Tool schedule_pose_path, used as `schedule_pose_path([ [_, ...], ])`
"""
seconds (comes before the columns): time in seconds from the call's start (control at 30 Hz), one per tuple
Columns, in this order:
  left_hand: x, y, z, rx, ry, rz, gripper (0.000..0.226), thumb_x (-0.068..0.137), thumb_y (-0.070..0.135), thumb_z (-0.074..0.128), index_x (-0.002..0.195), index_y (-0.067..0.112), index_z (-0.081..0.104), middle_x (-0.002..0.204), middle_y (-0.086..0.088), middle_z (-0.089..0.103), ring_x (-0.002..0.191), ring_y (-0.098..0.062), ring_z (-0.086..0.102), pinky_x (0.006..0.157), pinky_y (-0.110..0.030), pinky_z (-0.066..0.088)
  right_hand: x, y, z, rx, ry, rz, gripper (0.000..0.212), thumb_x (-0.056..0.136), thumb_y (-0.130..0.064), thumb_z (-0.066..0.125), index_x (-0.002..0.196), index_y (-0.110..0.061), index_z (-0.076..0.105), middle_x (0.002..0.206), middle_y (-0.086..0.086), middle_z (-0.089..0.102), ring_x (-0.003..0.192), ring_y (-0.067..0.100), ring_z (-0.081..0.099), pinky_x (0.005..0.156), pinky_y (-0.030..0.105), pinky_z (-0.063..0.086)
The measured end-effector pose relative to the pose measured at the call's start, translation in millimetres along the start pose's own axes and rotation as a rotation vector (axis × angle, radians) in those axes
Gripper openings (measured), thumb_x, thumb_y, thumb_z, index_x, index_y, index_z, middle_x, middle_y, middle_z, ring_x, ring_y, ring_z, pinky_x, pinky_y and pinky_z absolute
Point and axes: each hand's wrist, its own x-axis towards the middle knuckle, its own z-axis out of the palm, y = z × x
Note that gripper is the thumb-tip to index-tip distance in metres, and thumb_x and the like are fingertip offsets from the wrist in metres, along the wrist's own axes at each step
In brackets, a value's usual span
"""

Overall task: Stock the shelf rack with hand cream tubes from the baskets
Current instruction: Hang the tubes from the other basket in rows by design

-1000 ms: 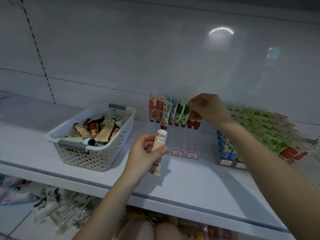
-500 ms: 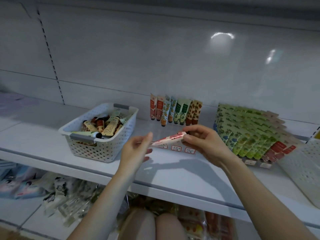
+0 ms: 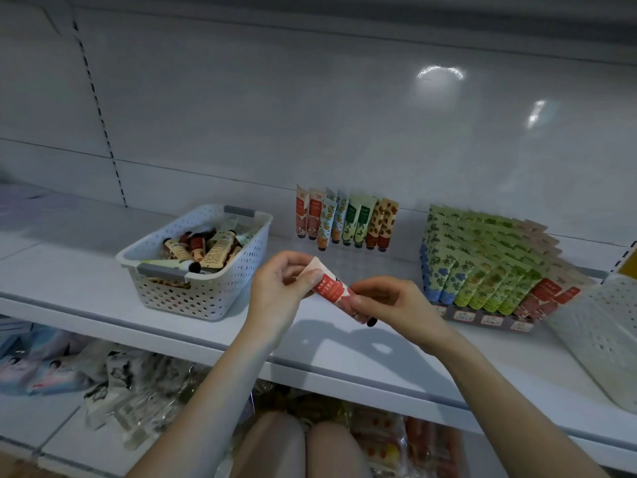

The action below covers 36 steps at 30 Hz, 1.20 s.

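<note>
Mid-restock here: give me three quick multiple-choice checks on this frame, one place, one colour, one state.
1. The basket of loose tubes sits: A left of the held tube; B right of it; C underneath it.
2. The held tube is: A green; B red and white; C blue.
3. That tube is: A lying untouched; B in one hand only; C gripped by left hand and right hand.
1A, it sits to the left; 2B, red print on white; 3C, each hand holds one end.

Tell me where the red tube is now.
Head view, centre: the red tube is held between the left hand and the right hand, right of the white basket.
</note>
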Motion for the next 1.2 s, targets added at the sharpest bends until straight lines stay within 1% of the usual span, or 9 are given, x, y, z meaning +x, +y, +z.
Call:
schedule_pose_path([
  [0.23,7,-8,-6,0.173,-0.102,0.128,0.023,0.083,0.007,0.067,0.078,0.029,0.061,0.082,0.012,0.066,0.087,-0.007,0.062,0.078,-0.025,0.051,21,-1,17,-0.382,-0.137,-0.114,0.019,0.084,-0.022,0.067,0.103,-0.019,0.067,0.086,-0.017,0.063,0.076,-0.006,0.060,0.070,0.008,0.046],
  [0.37,15,-19,-14,0.192,-0.081,0.134,0.016,0.084,0.008,0.065,0.085,0.024,0.062,0.088,0.012,0.065,0.089,-0.003,0.061,0.078,-0.016,0.050,35,0,25,-0.480,-0.119,-0.083,0.021,0.082,-0.025,0.069,0.100,-0.016,0.067,0.086,-0.006,0.064,0.073,0.002,0.058,0.072,0.020,0.048],
  [0.47,25,-38,-22,0.311,-0.005,0.151,0.017,0.088,0.009,0.061,0.104,0.013,0.063,0.097,0.006,0.065,0.087,0.001,0.059,0.079,-0.011,0.049,52,-1,23,-0.488,-0.041,-0.015,0.027,0.079,-0.021,0.071,0.103,-0.015,0.060,0.089,-0.003,0.065,0.076,0.007,0.061,0.072,0.025,0.054],
  [0.57,34,-64,-33,0.583,-0.063,0.093,0.028,0.092,0.013,0.056,0.119,0.006,0.059,0.116,-0.007,0.063,0.104,-0.014,0.058,0.085,-0.018,0.041,81,-9,13,-0.392,0.122,0.044,0.029,0.077,-0.014,0.073,0.100,-0.010,0.055,0.088,-0.002,0.064,0.075,0.009,0.064,0.064,0.020,0.053],
  [0.63,38,-79,-39,0.768,-0.149,0.080,0.032,0.094,0.017,0.053,0.123,0.005,0.056,0.121,-0.010,0.060,0.113,-0.021,0.055,0.088,-0.023,0.039,107,-14,9,-0.372,0.269,0.057,0.024,0.079,-0.015,0.070,0.098,-0.005,0.058,0.090,0.002,0.067,0.077,0.016,0.067,0.068,0.028,0.057],
  [0.77,43,-98,-47,0.978,-0.239,0.150,0.020,0.094,0.021,0.050,0.085,0.005,0.057,0.086,-0.009,0.057,0.087,-0.024,0.057,0.072,-0.031,0.043,153,-25,20,-0.463,0.396,-0.002,0.011,0.089,-0.016,0.057,0.092,-0.005,0.055,0.079,0.005,0.061,0.058,0.010,0.057,0.042,0.010,0.041],
  [0.83,44,-104,-49,1.015,-0.245,0.191,0.026,0.094,0.022,0.048,0.071,0.010,0.045,0.075,-0.002,0.047,0.076,-0.019,0.048,0.064,-0.028,0.036,170,-25,30,-0.456,0.399,-0.016,0.010,0.092,-0.013,0.053,0.094,-0.004,0.051,0.079,0.006,0.059,0.052,0.009,0.054,0.037,0.013,0.040],
  [0.97,45,-110,-51,0.989,-0.222,0.236,0.027,0.092,0.020,0.049,0.067,0.014,0.040,0.071,0.001,0.043,0.071,-0.015,0.043,0.064,-0.028,0.037,197,-14,50,-0.517,0.377,0.025,0.013,0.093,-0.011,0.049,0.100,0.000,0.050,0.092,0.014,0.061,0.076,0.027,0.062,0.053,0.032,0.048],
  [1.2,45,-112,-50,0.944,-0.188,0.245,0.026,0.091,0.018,0.049,0.068,0.015,0.038,0.070,0.003,0.039,0.070,-0.013,0.038,0.063,-0.023,0.027,219,5,59,-0.598,0.348,0.089,0.021,0.094,-0.007,0.045,0.111,0.004,0.054,0.096,0.019,0.065,0.058,0.019,0.054,0.038,0.020,0.039],
])
